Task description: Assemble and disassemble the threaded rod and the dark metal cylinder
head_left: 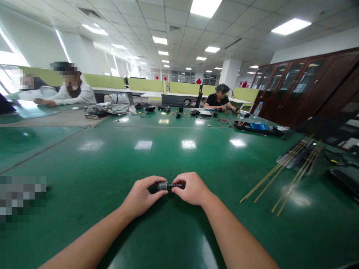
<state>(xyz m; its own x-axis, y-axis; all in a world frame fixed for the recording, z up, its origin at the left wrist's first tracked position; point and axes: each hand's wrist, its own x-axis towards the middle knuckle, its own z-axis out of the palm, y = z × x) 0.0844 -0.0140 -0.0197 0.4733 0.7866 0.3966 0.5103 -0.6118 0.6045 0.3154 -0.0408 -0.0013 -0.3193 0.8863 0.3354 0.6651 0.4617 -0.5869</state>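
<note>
Just above the green tabletop, my left hand (145,193) is closed on a short grey cylinder (162,186) with a dark end, gripped between thumb and fingers. A dark ribbed rod (175,185) lies in line with the cylinder, its outer end between the thumb and fingers of my right hand (190,188). Both pieces are level, and they meet in the small gap between my hands. Whether they are one part or two I cannot tell. My fingers hide the outer ends.
Several thin yellowish sticks (276,175) lie at the right, near a black case (343,183). Farther back are a black tray with blue packs (259,126), a plastic bottle (257,110) and electronic parts (179,112). A person (220,99) sits across; others sit at the left.
</note>
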